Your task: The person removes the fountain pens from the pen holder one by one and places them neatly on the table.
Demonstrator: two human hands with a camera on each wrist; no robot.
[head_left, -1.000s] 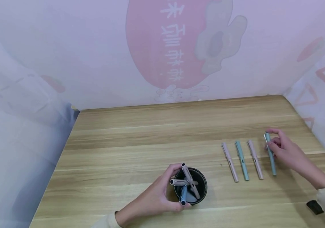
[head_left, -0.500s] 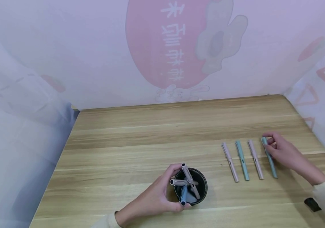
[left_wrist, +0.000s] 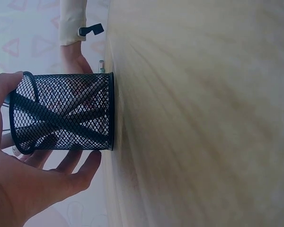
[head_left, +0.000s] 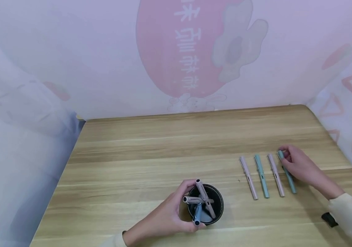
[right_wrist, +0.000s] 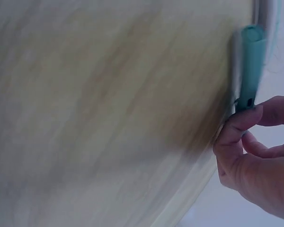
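My left hand [head_left: 172, 210] grips a black mesh pen cup [left_wrist: 61, 113] from its left side, thumb and fingers curled round it. Several pens lean inside: two greyish-pink pens [head_left: 208, 205] and a blue pen [head_left: 197, 213] show at the top. On the right, my right hand [head_left: 301, 165] pinches a teal pen [head_left: 290, 181] near its cap end, with the pen's body low along the table. To its left lie a lilac pen [head_left: 276, 175], another teal pen [head_left: 261, 176] and a pinkish pen [head_left: 248, 178], side by side. In the right wrist view the pinched teal pen [right_wrist: 252, 66] projects beyond my fingers.
The wooden table [head_left: 151, 147] ends at a pale printed curtain [head_left: 108, 61] at the back. Curtains also hang at left and right. A small black clip-like piece [head_left: 329, 219] is beside the right sleeve [head_left: 350, 214].
My right hand has slid left with the teal pen, bringing it close beside the lilac pen. The left hand stays on the pen cup, and the other pens keep their places.
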